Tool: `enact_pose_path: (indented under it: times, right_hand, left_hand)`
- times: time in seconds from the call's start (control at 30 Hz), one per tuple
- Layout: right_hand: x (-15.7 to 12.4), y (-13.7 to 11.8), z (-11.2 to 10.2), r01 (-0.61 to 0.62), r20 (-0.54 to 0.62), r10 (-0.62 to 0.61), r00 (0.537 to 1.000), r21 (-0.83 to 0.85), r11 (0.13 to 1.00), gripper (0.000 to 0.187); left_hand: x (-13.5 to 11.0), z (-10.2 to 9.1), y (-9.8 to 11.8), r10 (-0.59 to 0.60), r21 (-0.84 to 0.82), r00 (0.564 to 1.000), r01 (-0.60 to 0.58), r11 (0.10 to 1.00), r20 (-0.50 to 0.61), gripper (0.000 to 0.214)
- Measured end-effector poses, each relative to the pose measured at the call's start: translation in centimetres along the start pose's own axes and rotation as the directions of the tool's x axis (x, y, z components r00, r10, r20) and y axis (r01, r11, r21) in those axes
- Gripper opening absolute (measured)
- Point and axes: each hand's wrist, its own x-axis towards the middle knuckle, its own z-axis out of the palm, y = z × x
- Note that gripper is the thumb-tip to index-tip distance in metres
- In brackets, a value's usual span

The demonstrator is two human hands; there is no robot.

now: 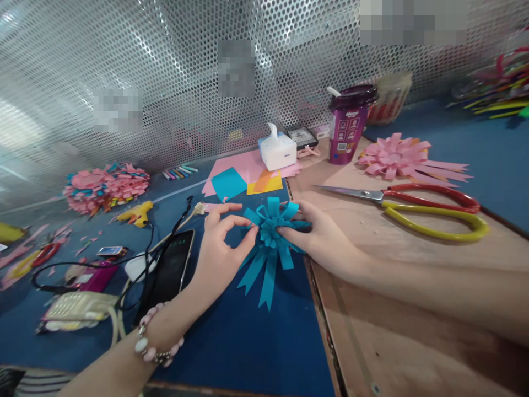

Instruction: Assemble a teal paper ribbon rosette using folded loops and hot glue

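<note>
A blue paper flower (270, 237) with long cut strips is held just above the blue table surface (256, 342). My left hand (223, 248) pinches its left side between thumb and forefinger, a beaded bracelet on the wrist. My right hand (318, 237) grips its right side with curled fingers, forearm lying on the brown board (413, 264).
Red and yellow scissors (417, 207) and a pink paper flower (399, 157) lie on the board. A purple cup (349, 127), white tissue box (278, 150), coloured paper sheets (248, 179), black phone (171, 270), yellow glue gun (136, 213) and cables surround the hands. Perforated metal wall behind.
</note>
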Motion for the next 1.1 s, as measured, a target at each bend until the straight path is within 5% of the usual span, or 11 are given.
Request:
enact_pose_path:
  times: [0.27,0.4,0.57,0.9,1.1]
  right_hand:
    - [0.0,0.1,0.0,0.012,0.005,-0.012,1.0,-0.007,1.0,0.027]
    - [0.0,0.1,0.0,0.018,0.005,-0.018,1.0,0.009,1.0,0.03]
    - [0.0,0.0,0.0,0.017,0.009,-0.018,1.0,0.032,0.999,0.028]
    - [0.0,-0.2,0.1,-0.006,0.007,0.005,1.0,0.054,0.999,0.039]
    - [-0.2,-0.5,0.2,-0.053,0.005,0.052,0.999,0.157,0.986,0.041]
  left_hand:
    - [0.1,0.1,0.1,0.006,-0.004,1.0,-0.006,1.0,0.004,0.004]
    - [0.1,0.2,-0.2,-0.057,-0.138,0.998,0.062,0.988,0.04,0.007]
    - [-0.1,0.7,0.0,-0.231,-0.48,0.963,0.271,0.835,0.142,0.035]
    - [0.1,1.2,0.2,-0.42,-0.634,0.85,0.519,0.573,0.316,0.062]
    - [0.1,1.0,0.1,-0.418,-0.629,0.877,0.466,0.622,0.237,0.068]
